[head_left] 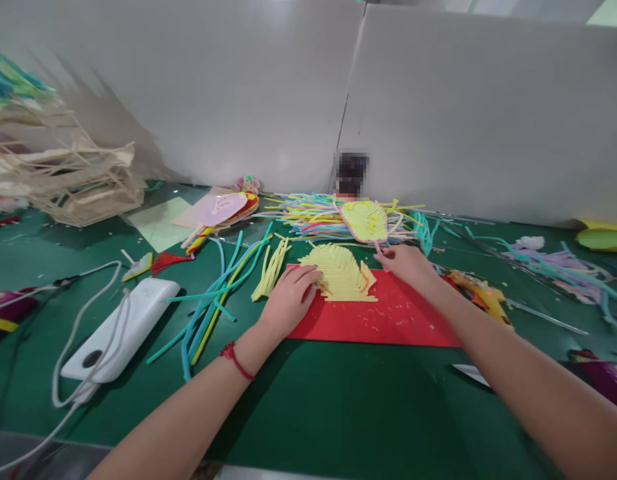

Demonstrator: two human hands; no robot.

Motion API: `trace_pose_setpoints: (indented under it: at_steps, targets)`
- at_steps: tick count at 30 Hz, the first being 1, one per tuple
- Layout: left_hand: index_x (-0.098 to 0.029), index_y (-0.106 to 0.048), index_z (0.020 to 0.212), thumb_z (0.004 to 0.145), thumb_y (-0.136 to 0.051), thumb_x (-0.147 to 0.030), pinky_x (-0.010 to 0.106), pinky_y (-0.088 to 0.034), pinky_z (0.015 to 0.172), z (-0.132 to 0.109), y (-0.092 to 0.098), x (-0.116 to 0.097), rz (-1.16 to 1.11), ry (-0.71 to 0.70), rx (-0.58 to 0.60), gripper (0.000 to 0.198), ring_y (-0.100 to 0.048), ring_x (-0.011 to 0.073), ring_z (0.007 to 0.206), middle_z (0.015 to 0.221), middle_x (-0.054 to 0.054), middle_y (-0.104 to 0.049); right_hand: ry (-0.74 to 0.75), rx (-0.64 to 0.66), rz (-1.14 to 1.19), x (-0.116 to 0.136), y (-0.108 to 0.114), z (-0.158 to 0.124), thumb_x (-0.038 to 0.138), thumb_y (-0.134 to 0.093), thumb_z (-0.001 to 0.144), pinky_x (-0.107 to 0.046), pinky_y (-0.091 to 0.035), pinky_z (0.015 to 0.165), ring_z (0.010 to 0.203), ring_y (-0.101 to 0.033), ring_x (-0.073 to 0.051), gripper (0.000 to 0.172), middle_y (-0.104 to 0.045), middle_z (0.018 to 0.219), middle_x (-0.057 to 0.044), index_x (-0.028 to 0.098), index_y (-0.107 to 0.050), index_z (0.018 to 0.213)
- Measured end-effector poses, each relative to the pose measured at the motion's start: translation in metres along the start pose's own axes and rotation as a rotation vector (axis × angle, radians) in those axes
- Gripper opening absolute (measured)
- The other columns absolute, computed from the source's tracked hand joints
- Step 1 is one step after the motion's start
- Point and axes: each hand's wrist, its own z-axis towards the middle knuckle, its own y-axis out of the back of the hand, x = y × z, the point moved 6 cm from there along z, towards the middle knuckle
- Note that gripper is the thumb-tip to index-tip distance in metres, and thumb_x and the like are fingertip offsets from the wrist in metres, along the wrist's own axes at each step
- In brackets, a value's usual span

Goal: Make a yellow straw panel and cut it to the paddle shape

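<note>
A red sheet (388,317) lies on the green table. On it sits a fan-shaped piece made of yellow strips (341,275). My left hand (287,299) rests on the piece's left edge, fingers curled down onto the strips. My right hand (407,262) reaches past the sheet's far edge and pinches the thin handle of a small pink-rimmed yellow fan (365,221), which lies on a heap of coloured strips (308,215). A red cord circles my left wrist.
Loose yellow strips (271,267) and blue tubes (215,300) lie left of the sheet. A white power bank (122,328) with cables sits far left. A yellow glue gun (481,295) lies right. Pink fans (221,210) and straw-coloured frames (73,180) stand at back left.
</note>
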Motion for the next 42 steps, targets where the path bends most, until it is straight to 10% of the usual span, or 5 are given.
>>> trace_pose_setpoints:
  at_steps: [13,23,29,42]
  targets:
    - [-0.015,-0.062,0.106,0.088,-0.046,-0.013,0.042,-0.048,0.097,-0.001,0.002,0.007,-0.053,0.028,-0.026,0.024,-0.059,0.0206,0.108,0.113,0.009,-0.065,-0.088,-0.205,0.145,-0.012,0.048,-0.005,0.034,-0.049,0.083,-0.033,-0.044,0.064,0.077,-0.065,-0.026,0.031,-0.073,0.081,-0.012,0.015,-0.072,0.091]
    - [-0.018,-0.062,0.106,0.088,-0.046,-0.013,0.045,-0.048,0.097,-0.001,0.003,0.008,-0.055,0.016,-0.046,0.024,-0.06,0.0207,0.108,0.112,0.009,-0.066,0.232,-0.256,0.036,0.024,0.065,0.052,0.046,-0.047,0.086,-0.035,-0.05,0.069,0.08,-0.067,-0.025,0.039,-0.071,0.084,-0.009,0.017,-0.073,0.088]
    - [-0.016,-0.062,0.106,0.088,-0.046,-0.014,0.045,-0.047,0.098,0.0,0.006,0.009,-0.031,0.014,-0.033,0.024,-0.06,0.0206,0.107,0.112,0.009,-0.066,0.275,-0.181,0.068,0.019,0.045,-0.003,0.04,-0.048,0.086,-0.031,-0.05,0.071,0.077,-0.065,-0.019,0.03,-0.07,0.084,-0.006,0.02,-0.068,0.075]
    - [-0.013,-0.061,0.107,0.089,-0.044,-0.014,0.042,-0.045,0.099,0.001,-0.001,0.014,-0.025,0.062,-0.023,0.025,-0.059,0.0212,0.107,0.113,0.012,-0.065,-0.059,-0.214,0.183,-0.088,0.03,-0.111,0.046,-0.042,0.081,-0.034,-0.046,0.065,0.07,-0.063,-0.022,0.032,-0.069,0.078,-0.007,0.022,-0.06,0.069]
